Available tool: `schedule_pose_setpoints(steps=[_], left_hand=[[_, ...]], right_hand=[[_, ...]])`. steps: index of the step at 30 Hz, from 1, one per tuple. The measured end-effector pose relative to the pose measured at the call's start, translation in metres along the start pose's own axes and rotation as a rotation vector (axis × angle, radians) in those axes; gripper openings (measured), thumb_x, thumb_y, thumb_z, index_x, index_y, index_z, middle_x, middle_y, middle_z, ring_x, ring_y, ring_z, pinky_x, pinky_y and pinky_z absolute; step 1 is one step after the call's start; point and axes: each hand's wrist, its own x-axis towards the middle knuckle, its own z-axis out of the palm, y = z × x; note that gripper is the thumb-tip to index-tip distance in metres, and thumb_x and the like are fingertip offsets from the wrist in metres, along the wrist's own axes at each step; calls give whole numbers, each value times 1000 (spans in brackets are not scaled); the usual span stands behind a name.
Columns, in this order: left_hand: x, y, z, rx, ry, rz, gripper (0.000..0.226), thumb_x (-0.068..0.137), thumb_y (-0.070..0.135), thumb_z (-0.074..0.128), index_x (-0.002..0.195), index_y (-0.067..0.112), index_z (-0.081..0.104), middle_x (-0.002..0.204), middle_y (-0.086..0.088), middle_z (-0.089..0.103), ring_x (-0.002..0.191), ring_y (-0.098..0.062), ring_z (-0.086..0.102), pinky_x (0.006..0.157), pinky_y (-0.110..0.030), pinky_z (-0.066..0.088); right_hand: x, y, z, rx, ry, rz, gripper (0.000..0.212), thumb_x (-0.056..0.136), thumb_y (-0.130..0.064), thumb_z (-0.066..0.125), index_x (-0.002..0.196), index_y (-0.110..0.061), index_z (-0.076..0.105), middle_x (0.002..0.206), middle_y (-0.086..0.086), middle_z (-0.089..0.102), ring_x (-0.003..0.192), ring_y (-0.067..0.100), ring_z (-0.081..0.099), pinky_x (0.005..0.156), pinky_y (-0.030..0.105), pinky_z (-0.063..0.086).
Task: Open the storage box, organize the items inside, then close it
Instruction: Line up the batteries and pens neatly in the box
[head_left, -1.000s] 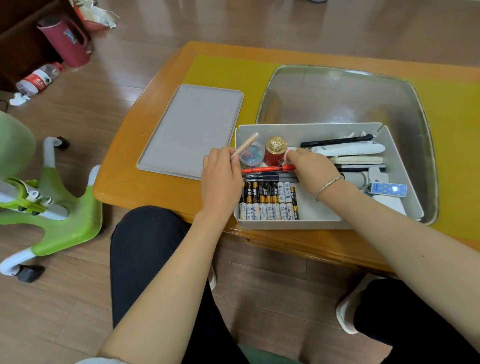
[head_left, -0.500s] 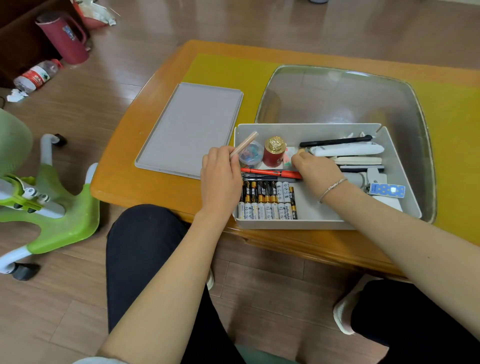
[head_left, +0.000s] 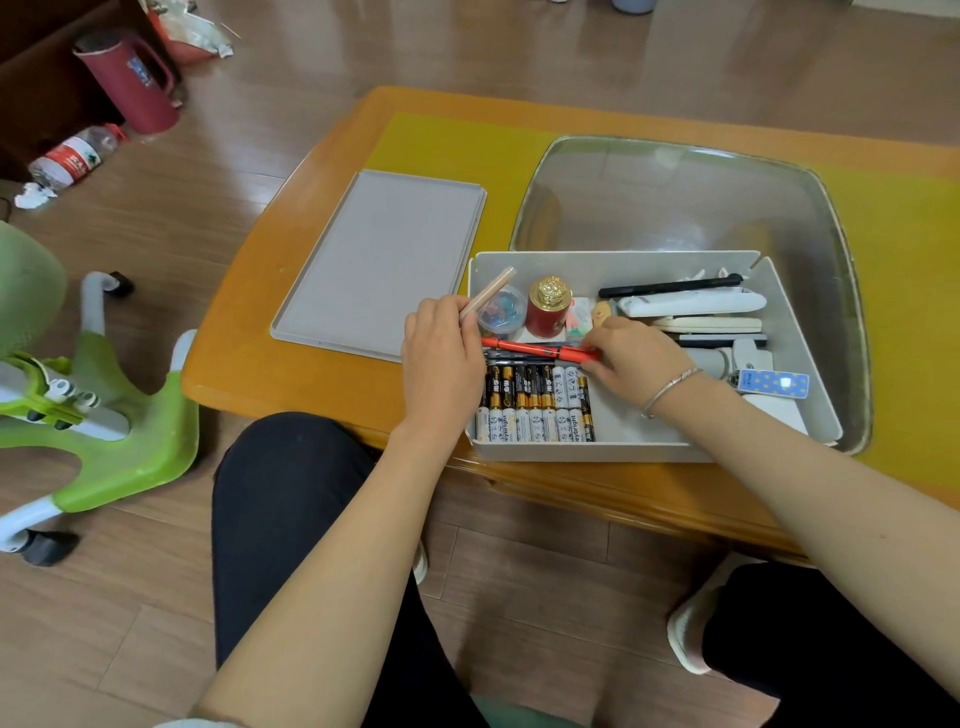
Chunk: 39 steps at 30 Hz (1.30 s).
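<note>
Right hand (head_left: 631, 358) has slid down, now pinching red pen (head_left: 540, 349).

Grey box (head_left: 644, 451), bright contents
Red pen (head_left: 540, 349); black-and-gold and white batteries (head_left: 535, 402); blue dotted clip (head_left: 774, 383); gold-capped red jar (head_left: 546, 307).

left hand (head_left: 441, 364) covers the red pen (head_left: 540, 349) tip; battery (head_left: 535, 402) print too small to read.

A home living room: wood-plank floor (head_left: 291, 130); a low orange wooden coffee table (head_left: 311, 374) at centre; a green child's chair (head_left: 119, 431) near left; a red jug (head_left: 132, 85) far left.
</note>
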Motion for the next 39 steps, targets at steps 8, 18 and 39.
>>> schedule_pose_setpoints(steps=[8,18,39], left_hand=[[-1,2,-3,56,8,20,22,102,24,41,112,13,57,105,-2,54,96,-14,43,81,-35,45],[1,20,-9,400,-59,351,18,97,26,54,107,21,68,101,3,65,97,-20,46,77,-29,18],[-19,44,15,408,-727,164,49,101,45,32,127,7,50,132,-9,46,120,-26,45,96,-45,46]], right_hand=[[7,4,2,-53,95,82,16,92,-15,54,101,-4,62,107,13,55,89,34,59,74,40,50],[-1,-3,-12,88,171,35,30,92,-22,55,120,-10,55,111,12,61,99,31,59,81,39,49],[8,-8,-9,-12,37,81,34,88,-37,58,105,-8,64,106,12,57,96,29,58,77,37,46]])
